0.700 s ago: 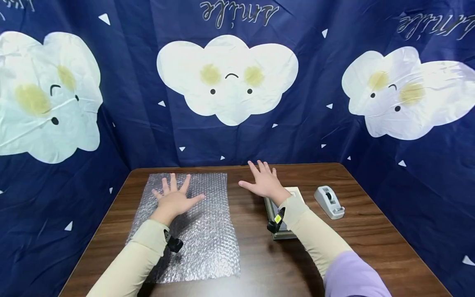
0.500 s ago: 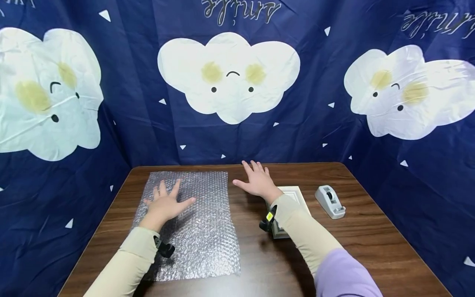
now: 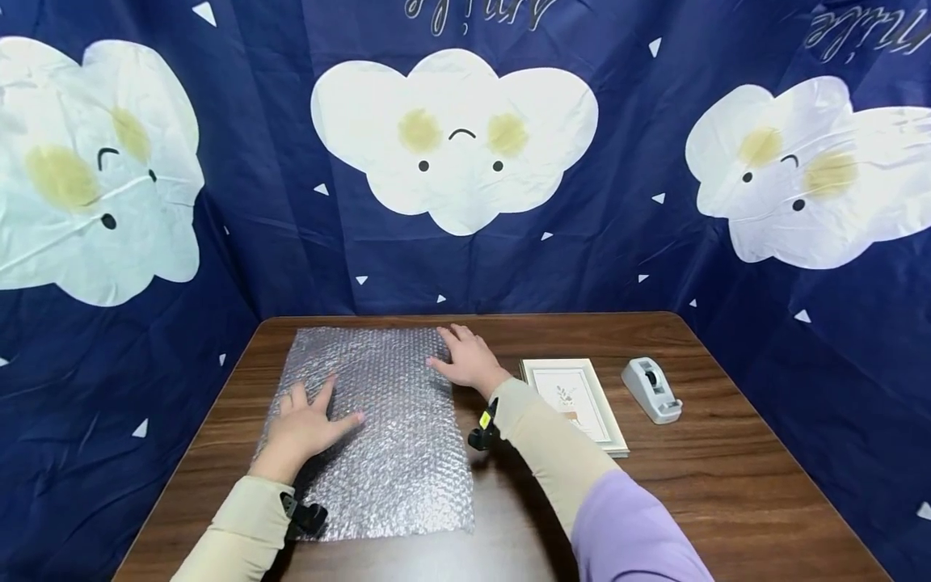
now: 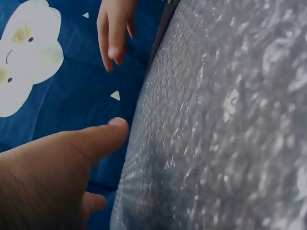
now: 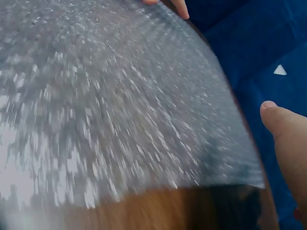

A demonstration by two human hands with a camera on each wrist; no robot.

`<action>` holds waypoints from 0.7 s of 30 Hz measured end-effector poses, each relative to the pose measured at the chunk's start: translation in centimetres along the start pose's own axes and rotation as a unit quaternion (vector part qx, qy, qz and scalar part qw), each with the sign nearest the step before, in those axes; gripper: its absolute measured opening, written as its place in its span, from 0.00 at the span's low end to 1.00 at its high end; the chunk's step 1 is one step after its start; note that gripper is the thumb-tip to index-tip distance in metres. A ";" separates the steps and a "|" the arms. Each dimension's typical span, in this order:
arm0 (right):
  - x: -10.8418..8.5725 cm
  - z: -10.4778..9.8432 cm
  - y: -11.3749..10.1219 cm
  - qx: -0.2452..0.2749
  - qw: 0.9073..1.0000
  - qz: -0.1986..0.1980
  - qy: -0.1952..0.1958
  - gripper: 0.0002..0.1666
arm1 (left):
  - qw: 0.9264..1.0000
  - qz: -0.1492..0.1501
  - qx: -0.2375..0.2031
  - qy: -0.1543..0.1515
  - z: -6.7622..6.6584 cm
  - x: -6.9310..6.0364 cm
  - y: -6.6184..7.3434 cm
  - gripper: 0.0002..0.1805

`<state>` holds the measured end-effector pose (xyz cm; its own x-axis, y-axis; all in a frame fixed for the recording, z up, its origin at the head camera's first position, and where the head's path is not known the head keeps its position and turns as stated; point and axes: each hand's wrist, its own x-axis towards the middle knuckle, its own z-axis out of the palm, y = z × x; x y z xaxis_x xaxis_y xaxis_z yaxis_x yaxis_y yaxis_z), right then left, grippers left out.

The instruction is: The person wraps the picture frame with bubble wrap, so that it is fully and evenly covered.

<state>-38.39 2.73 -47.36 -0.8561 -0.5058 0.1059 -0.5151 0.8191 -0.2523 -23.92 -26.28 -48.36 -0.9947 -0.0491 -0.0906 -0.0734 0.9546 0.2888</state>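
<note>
Your left hand (image 3: 301,428) and right hand (image 3: 469,361) spread, gripping nothing, at the clear rectangular bubble-wrap sheet (image 3: 396,453); it's flat on the brown wooden tabletop (image 3: 727,493); nothing's folded; work looks barely begun.

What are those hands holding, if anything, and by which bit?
Nothing is held. The left hand, fingers spread, is over the bubble wrap; the right hand is by its far right corner, gripping nothing.
</note>
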 end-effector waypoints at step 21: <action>0.4 4.0 -2.4 -0.077 0.994 0.002 -0.079 0.40 | 0.996 -0.051 -0.007 -0.075 0.3 -1.0 1.4 0.60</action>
<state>-37.29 -0.52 -50.61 -0.8479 -0.5278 -0.0504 -0.5214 0.8473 -0.1010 -23.02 -24.85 -48.14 -0.9599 -0.1001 -0.2620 -0.1759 0.9424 0.2844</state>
